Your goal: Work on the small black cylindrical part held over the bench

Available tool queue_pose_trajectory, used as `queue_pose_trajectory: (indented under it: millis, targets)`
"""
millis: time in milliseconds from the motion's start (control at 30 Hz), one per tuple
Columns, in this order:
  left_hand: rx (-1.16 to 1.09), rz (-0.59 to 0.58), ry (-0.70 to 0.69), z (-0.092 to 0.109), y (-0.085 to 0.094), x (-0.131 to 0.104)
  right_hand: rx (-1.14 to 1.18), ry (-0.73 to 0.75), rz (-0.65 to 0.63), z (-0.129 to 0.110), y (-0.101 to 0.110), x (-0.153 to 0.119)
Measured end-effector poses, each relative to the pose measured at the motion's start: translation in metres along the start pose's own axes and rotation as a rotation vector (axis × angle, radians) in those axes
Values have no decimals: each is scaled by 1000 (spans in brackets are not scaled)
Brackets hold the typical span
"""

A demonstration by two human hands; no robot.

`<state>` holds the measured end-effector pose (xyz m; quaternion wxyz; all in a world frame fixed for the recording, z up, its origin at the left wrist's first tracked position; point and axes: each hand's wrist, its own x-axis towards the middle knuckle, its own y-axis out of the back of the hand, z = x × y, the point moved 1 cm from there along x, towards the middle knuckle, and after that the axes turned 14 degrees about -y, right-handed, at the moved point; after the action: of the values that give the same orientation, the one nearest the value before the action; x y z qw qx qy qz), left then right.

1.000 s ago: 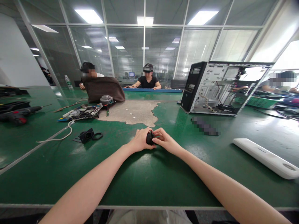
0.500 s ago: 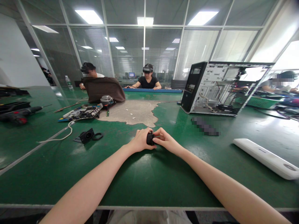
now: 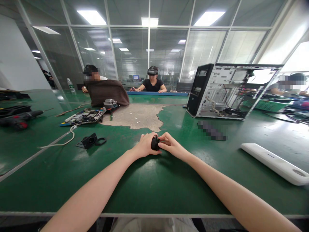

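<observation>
A small black round part, like a camera lens (image 3: pixel 154 143), is held upright on edge between my two hands, just above the green table. My left hand (image 3: pixel 145 145) is closed around it from the left, fingers over the top and thumb below. From the right, my right hand (image 3: pixel 170 145) pinches its near face and rim with thumb and fingers. The fingers cover much of the part, so its exact kind is hard to make out. To the left lie a black square lens mount (image 3: pixel 89 140) and a flat black ring (image 3: pixel 100 141).
An open computer case (image 3: pixel 223 91) stands at the right behind a blurred dark object (image 3: pixel 211 130). A long white device (image 3: pixel 274 163) lies at right. Left are a circuit board (image 3: pixel 83 116), a cable (image 3: pixel 69 141) and a power drill (image 3: pixel 21 118). Co-workers sit across the table.
My hands and the black part stay almost in place. Across the table, the hand of the co-worker in the middle has shifted slightly.
</observation>
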<state>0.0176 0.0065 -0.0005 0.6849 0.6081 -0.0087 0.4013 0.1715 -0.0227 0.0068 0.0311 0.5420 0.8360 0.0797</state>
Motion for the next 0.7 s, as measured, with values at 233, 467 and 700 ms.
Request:
queue_pose_trajectory:
  millis: [233, 467, 700]
  targets:
    - [-8, 3, -17, 1, 2, 0, -65, -28, 65, 7, 2, 5]
    - [8, -6, -15, 2, 2, 0, -12, 1, -58, 6, 3, 1]
    - [10, 2, -15, 0, 1, 0, -29, 4, 33, 2, 1, 1]
